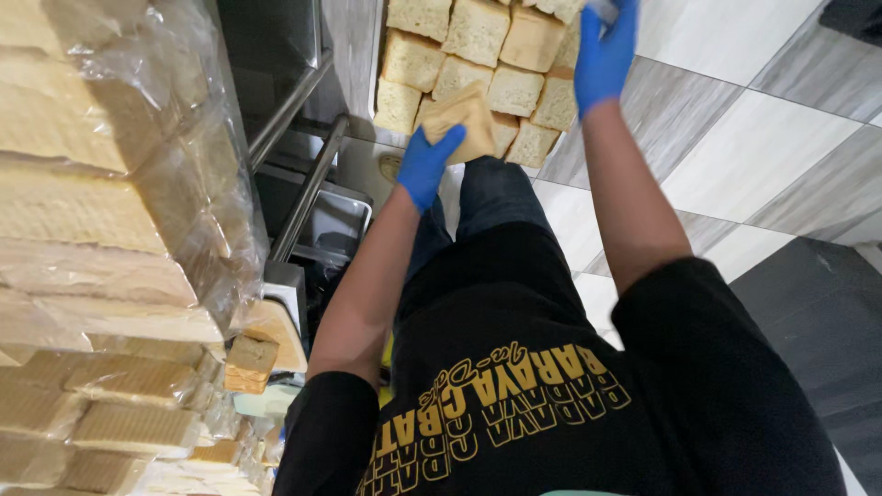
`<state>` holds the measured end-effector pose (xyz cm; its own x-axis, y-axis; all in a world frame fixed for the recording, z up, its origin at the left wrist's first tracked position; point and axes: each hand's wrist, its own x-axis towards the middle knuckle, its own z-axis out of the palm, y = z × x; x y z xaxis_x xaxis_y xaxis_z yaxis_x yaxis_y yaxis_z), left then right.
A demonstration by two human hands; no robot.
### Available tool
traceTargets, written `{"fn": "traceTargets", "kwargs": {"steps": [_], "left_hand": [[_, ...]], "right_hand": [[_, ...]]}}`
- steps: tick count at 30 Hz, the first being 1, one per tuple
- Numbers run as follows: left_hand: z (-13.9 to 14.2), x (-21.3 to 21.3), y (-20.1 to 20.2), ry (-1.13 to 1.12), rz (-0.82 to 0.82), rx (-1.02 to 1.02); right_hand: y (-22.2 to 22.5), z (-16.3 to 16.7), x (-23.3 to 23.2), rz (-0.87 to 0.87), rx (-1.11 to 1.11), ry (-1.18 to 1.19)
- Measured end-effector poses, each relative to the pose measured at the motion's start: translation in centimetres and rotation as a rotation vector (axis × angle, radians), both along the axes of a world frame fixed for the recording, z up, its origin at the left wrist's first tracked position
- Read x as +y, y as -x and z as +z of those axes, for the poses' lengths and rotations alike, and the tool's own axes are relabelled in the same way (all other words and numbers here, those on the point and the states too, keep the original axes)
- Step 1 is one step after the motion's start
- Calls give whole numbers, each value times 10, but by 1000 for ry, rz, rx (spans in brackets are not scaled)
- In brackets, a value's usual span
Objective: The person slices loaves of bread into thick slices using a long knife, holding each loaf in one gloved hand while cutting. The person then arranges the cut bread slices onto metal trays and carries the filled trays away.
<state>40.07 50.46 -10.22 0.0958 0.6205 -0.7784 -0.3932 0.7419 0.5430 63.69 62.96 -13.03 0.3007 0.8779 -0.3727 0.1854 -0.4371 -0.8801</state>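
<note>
Holding a slice of bread (462, 121) by its near edge, the person's left hand (427, 165), in a blue glove, has its grip closed round the slice, thumb up against the face and fingers behind. The slice sits just at the near edge of a block of similar slices (478, 64) laid close together in rows, crust sides touching, on what seems to be a tray or board at the far end of the scene; the support under them is mostly hidden.

The right hand (606, 55), also gloved in blue, is raised at the right edge of that block. Its fingers are curled near a pale scrap at the top of the frame, but whether the grip has hold of anything cannot be told, since the fingertips are cut off by the frame edge.

By the look of it, the step in hand is the handling of one slice at the near row, either being set down or lifted off. As a judgement, the next move calls for a light hold so that the soft crumb is not crushed, and for keeping the neighbouring slices from being knocked.

Further out, stacked wafer-like sheets in clear plastic wrap (101, 184) fill the left side, with a steel rail (308, 184) and a metal pan (335, 225) between them and the person. A grey and white tiled floor (781, 147) lies to the right.
</note>
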Motion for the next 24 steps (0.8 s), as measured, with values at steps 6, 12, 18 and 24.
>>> {"fn": "traceTargets", "kwargs": {"steps": [6,12,18,24], "left_hand": [[3,25,-58,-146,-265,62],[6,21,-79,-284,-490,559],[-16,-7,-35,-27,-596,480],[-17,-46,-7,40,-628,478]], "right_hand": [[-10,39,-104,208,774,369],[-71,3,-91,124,501,139],[-97,-9,-46,328,-475,-157],[-83,-7,-35,685,-611,-329]]}}
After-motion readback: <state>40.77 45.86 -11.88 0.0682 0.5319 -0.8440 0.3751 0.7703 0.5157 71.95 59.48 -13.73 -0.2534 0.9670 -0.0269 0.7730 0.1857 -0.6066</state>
